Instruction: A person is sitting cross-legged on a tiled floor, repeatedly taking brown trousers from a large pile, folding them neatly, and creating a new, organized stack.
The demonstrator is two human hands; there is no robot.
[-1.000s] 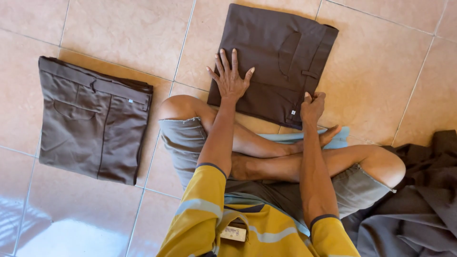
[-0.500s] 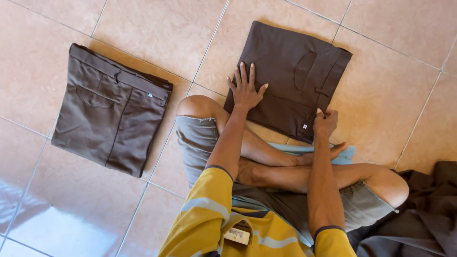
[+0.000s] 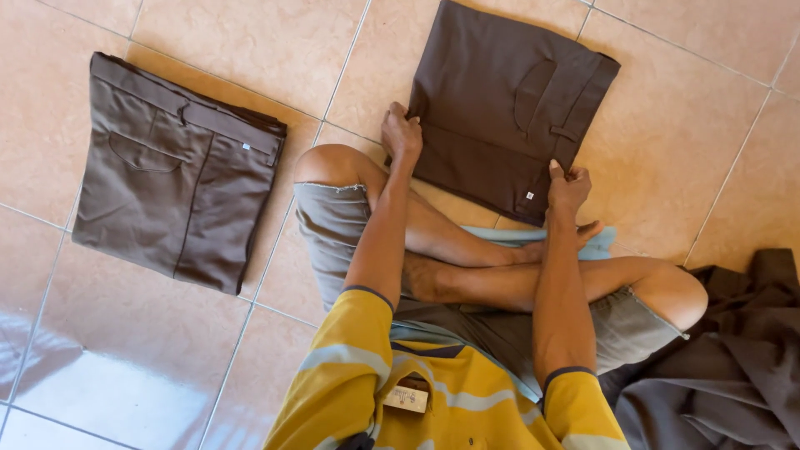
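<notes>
On the tiled floor (image 3: 708, 125), just ahead of a pair of crossed legs, a dark brown pair of folded trousers (image 3: 500, 108) is laid flat, its back pocket facing up. The near edge of this garment is gripped at both corners: the left hand (image 3: 402, 132) is closed on the left corner, fingers curled over the cloth, and the right hand (image 3: 568, 185) is pinched shut on the right corner, close to a small white tag. Both arms are stretched forward over the knees, out of the sleeves of a yellow striped shirt (image 3: 450, 400).

Judged from the grip, the step in hand is the handling of an already folded garment, either a last fold of the near edge or a lift of the whole bundle; which of the two cannot be told. Whichever it is, an even pull from both corners would be called for, so that the layers are kept aligned and the fold is not spilled open.

Well apart to the left, a second, lighter brown pair of folded trousers (image 3: 179, 171) is set down on the floor, untouched. At the lower right, beside the right knee, a heap of dark unfolded cloth (image 3: 733, 367) is piled, partly cut off by the frame edge.
</notes>
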